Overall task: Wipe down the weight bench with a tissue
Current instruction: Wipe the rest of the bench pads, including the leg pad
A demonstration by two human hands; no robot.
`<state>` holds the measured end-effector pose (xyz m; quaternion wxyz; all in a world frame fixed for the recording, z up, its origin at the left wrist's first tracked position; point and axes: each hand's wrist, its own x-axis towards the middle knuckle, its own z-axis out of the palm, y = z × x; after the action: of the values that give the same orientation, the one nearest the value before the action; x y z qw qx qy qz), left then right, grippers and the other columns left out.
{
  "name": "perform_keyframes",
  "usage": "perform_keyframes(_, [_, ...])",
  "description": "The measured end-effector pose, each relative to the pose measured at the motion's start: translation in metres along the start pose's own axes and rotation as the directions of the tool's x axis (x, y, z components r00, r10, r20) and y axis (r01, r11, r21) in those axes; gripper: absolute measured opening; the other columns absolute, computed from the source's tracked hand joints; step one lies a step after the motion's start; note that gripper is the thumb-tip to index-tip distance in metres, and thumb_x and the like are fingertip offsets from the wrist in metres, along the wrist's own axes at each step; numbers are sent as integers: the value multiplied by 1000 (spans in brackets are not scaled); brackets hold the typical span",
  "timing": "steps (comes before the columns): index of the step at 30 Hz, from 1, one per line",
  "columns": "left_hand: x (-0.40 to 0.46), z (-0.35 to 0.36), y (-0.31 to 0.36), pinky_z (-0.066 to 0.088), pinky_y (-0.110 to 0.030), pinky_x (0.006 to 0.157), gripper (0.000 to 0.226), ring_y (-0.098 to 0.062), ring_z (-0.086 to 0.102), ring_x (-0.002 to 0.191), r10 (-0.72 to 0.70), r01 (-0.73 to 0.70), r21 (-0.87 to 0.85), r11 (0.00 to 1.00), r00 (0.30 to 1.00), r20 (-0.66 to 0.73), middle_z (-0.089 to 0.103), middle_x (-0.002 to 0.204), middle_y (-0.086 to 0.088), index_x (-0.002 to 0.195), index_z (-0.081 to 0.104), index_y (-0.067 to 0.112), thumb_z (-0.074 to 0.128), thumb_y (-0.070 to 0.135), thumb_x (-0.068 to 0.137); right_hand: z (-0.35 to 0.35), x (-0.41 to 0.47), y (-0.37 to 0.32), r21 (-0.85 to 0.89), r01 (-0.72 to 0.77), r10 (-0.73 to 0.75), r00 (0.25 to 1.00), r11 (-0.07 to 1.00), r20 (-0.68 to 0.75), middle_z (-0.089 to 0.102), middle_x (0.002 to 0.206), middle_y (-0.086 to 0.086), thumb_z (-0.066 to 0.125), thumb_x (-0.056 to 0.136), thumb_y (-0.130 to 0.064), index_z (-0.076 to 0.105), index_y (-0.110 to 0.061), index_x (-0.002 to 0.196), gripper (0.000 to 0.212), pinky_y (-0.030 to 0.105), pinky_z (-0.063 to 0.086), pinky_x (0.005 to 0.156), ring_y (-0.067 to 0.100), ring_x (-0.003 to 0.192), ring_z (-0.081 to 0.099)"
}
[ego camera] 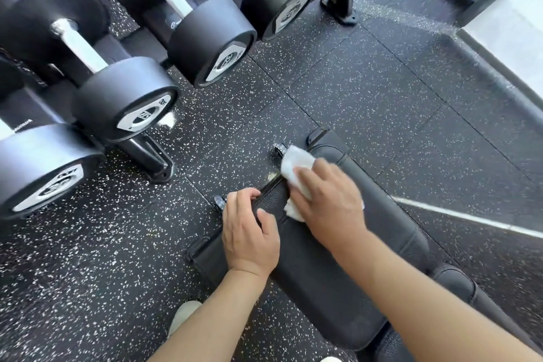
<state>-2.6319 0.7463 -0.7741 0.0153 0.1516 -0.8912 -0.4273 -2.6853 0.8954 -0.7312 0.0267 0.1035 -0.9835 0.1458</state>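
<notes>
We list the bench (329,270): its near end runs off the bottom edge, and its frame and legs lie hidden under the padding. The tissue (295,169): its near part is covered by the right hand (329,203), whose fingertips are smeared by motion blur. The left hand (249,232): its fingertips curl out of sight over the bench's left edge. Both forearms are cut by the bottom edge. The dumbbells (129,109) on the left: several cut by the top and left edges, the numbers on their end plates too blurred to read. A pale shoe (183,317), near left, mostly hidden behind the left forearm.
</notes>
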Motion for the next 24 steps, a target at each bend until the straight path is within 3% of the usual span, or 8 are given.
perform_keyframes(3, [0,0,0,45,-45,89,30,-26,52,98,-3,3,-11,1000,1000,6,53,107,2,110,55,19,40,20,84,10,-14,-24,29,133,-133,991,991,26,49,80,5,63,94,-36,60,-14,82,25,43,41,58,29,71,49])
perform_keyframes(7, [0,0,2,45,-49,93,31,-27,53,100,17,-17,-15,1000,1000,-10,54,107,0,110,57,16,39,18,85,5,9,2,-36,295,-294,955,955,39,53,79,8,69,94,-33,66,-12,84,24,40,44,56,30,69,54])
perform_keyframes(8, [1,0,2,45,-52,96,32,-28,54,101,18,-19,-14,1000,1000,-8,54,107,0,111,57,16,39,18,85,2,19,13,-52,236,-235,972,970,13,53,80,9,70,93,-32,65,-11,83,24,40,43,56,32,70,56])
perform_keyframes(11, [0,-1,3,43,-59,100,32,-26,54,101,17,-17,-13,1000,1000,-6,53,107,2,111,57,18,37,20,85,-6,44,43,-69,-132,126,989,989,-83,52,86,7,61,100,-37,63,-10,87,30,36,38,61,30,78,57])
perform_keyframes(13, [-1,-1,3,44,-58,100,33,-25,53,101,21,-21,-13,1000,1000,-8,53,107,3,111,57,17,38,20,86,-7,43,47,-65,-237,231,969,969,-87,53,90,6,55,103,-41,64,-11,91,33,37,40,63,27,80,55])
perform_keyframes(17, [-1,0,3,44,-47,96,32,-27,54,102,16,-16,-3,1000,1000,-5,55,108,-1,111,58,14,40,16,85,-8,0,-4,-11,-52,51,998,999,-44,57,85,12,69,89,-25,64,-10,84,16,45,49,59,33,74,57])
perform_keyframes(21, [-2,-1,4,45,-44,89,27,-20,50,97,7,-7,-20,1000,1000,-2,53,106,3,106,55,19,35,22,89,1,-42,-37,136,38,-43,999,990,28,56,80,8,59,98,-37,70,-11,89,30,43,45,57,30,69,54])
perform_keyframes(24, [-2,0,3,44,-43,90,29,-23,52,98,13,-13,-7,1000,1000,-16,55,106,0,108,57,16,37,19,87,-3,-34,-14,33,188,-189,981,982,29,57,81,8,60,94,-35,71,-13,91,24,42,47,55,31,70,56])
